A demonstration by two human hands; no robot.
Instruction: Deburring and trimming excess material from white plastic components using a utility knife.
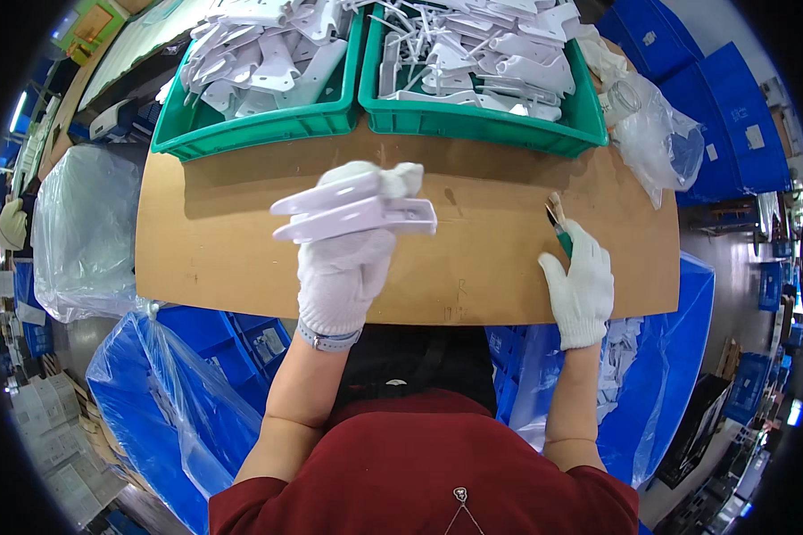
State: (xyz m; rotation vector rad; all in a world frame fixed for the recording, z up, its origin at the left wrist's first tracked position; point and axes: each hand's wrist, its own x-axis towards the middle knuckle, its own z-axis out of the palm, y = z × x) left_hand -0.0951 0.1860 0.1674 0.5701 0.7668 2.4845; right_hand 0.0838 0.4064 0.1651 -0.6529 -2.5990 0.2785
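Observation:
My left hand [343, 276], in a white knitted glove, is closed around white plastic parts [357, 220] and holds them up over the table's middle. Two long, rounded pieces show, one above the other, their narrow ends to the left. My right hand [582, 281], gloved too, rests at the right of the table with its thumb apart. Its fingers are closed on a small green-handled tool [564, 239] with a thin dark tip pointing away from me. The tool's exact kind cannot be made out, since the hand covers part of it.
Two green crates [259, 132] of white plastic parts stand along the far side of the brown table [473, 276]. A clear plastic bag [660, 143] and a jar [623, 100] lie at the far right. Blue bins [183, 410] lined with plastic flank me below the near edge.

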